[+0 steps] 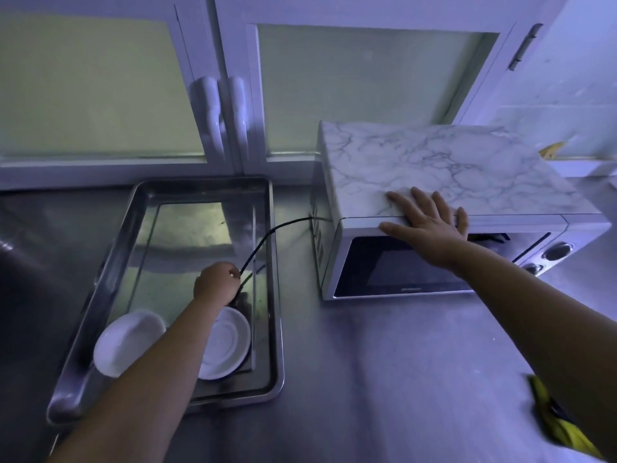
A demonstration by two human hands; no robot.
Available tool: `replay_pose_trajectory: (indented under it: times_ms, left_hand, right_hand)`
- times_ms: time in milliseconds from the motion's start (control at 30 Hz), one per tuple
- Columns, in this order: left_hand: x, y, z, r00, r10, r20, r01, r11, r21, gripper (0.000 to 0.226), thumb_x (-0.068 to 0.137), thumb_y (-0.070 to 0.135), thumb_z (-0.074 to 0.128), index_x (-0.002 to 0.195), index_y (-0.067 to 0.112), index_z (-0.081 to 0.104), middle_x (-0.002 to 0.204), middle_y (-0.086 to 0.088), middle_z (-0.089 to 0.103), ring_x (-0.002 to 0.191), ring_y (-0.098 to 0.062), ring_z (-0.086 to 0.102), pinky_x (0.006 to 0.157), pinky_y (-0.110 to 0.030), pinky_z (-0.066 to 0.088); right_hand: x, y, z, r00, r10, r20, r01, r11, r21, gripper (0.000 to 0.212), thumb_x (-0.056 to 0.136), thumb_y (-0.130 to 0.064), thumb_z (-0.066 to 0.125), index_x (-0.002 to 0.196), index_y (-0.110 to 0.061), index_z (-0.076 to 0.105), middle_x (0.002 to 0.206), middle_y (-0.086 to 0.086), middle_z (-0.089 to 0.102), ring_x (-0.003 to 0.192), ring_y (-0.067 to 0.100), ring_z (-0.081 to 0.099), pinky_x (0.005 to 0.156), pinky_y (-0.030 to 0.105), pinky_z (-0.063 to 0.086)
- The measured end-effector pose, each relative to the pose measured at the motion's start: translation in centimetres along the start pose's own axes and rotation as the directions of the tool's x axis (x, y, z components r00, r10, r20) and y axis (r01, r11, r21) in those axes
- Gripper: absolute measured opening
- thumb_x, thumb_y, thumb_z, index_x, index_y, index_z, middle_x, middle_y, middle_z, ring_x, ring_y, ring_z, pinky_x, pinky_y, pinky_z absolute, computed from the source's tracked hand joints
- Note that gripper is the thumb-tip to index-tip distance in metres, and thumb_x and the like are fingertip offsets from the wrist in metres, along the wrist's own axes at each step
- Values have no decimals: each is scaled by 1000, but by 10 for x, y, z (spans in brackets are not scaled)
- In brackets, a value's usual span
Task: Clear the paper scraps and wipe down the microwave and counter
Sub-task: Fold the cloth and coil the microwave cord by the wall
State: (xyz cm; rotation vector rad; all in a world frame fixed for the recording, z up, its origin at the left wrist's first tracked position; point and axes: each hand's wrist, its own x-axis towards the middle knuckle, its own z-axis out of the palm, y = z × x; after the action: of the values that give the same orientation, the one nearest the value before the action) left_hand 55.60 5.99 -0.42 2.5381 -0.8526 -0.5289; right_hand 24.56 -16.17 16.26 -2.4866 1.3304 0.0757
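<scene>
**Two hands, one microwave, one cord**

One microwave (384, 265) stood on the steel counter (367, 362), right of centre and close to the back wall, its top covered in a marble pattern. Two round knobs (559, 251) showed on its right-hand panel. The right hand (427, 218) lay flat on the front edge of the top, fingers straight and spread wide, gripping nothing. The left hand (217, 284) was over a steel tray (275, 295) to the left of the microwave, fingers curled tight round a single black cord (277, 228) that ran in an arc from the fist to the microwave's left side.

In the tray lay two white dishes: one shallow bowl (128, 342) at the near left and one plate (230, 339) beside it. The left forearm crossed between them and covered part of each.

One yellow cloth (561, 426) lay on the counter at the lower right, largely hidden by the right arm and cut off by the frame edge. Another yellow scrap (551, 150) peeked out behind the microwave's far right corner; what it was could not be told. A dark strip above the knobs was also hard to read.

Behind the counter stood two white cabinet doors with frosted panes, their two handles (210, 111) side by side at the centre, and one hinge (524, 45) at the upper right. The light was dim and bluish, and the brushed steel reflected the panes.
</scene>
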Motion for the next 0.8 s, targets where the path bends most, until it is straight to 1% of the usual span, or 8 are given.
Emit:
replay_pose_trajectory:
  times_ms: [100, 233, 333, 433, 500, 567, 700, 800]
  left_hand:
    - [-20, 35, -4, 992, 86, -92, -98, 985, -141, 16, 95, 15, 54, 91, 13, 70, 77, -1, 65, 70, -19, 62, 57, -29, 42]
    - [-74, 97, 3, 979, 137, -148, -193, 850, -490, 20, 88, 11, 60, 81, 28, 70, 73, 8, 68, 69, -13, 62, 60, -23, 42]
    - [-127, 132, 31, 975, 203, -85, -205, 697, -687, 25, 87, 6, 63, 76, 27, 71, 69, 11, 70, 65, -3, 62, 60, -15, 46]
    - [-175, 154, 74, 980, 198, 24, -119, 676, -728, 30, 86, 1, 62, 75, 27, 73, 69, 4, 72, 66, -13, 64, 65, -26, 50]
    - [-204, 163, 104, 977, 197, 80, -90, 723, -685, 31, 88, 1, 63, 77, 28, 72, 71, 5, 72, 69, -15, 65, 70, -32, 52]
    - [-231, 173, 129, 971, 199, 133, -65, 754, -654, 30, 90, 2, 62, 78, 28, 72, 73, 8, 72, 72, -13, 67, 74, -35, 55]
    - [-275, 203, 168, 963, 128, 237, 59, 759, -649, 28, 90, 0, 60, 78, 22, 73, 74, 0, 74, 73, -18, 68, 80, -45, 57]
    - [-297, 228, 194, 949, 99, 300, 112, 784, -611, 25, 92, 1, 59, 81, 19, 73, 75, 1, 74, 72, -14, 69, 81, -41, 57]
  right_hand:
    - [1, -1, 1, 1000, -14, -6, 14, 1000, -9, 70, 83, -84, 32, 144, -67, 3, 166, -18, -8, 152, 16, -17, 118, 55, -16]
    - [-16, -5, 3, 996, -42, -73, 48, 996, 77, 55, 97, -69, 28, 150, -59, 17, 168, -13, -1, 154, 13, -12, 119, 49, -15]
    - [-62, 2, 20, 949, -12, -315, 173, 855, 489, 49, 103, -49, 25, 131, -37, 63, 156, -7, 41, 152, 12, 18, 121, 40, 5]
    - [-124, 35, 57, 890, 119, -440, 196, 772, 605, 42, 104, -28, 39, 101, -17, 79, 119, -4, 70, 132, 19, 48, 113, 37, 33]
    - [-157, 78, 84, 905, 223, -362, 76, 754, 652, 29, 102, -18, 54, 91, -11, 80, 103, -7, 70, 117, 20, 59, 97, 26, 45]
    - [-183, 132, 102, 915, 319, -248, -53, 703, 709, 11, 94, -17, 68, 94, -15, 79, 102, -9, 68, 104, 19, 64, 77, 13, 45]
    - [-210, 257, 115, 847, 528, -69, -319, 606, 729, 32, 86, -27, 76, 118, -21, 70, 114, 0, 65, 99, 19, 63, 84, 36, 51]
    - [-218, 339, 117, 791, 610, -50, -398, 574, 716, 41, 80, -20, 78, 119, -13, 67, 110, 10, 66, 103, 27, 64, 81, 36, 48]
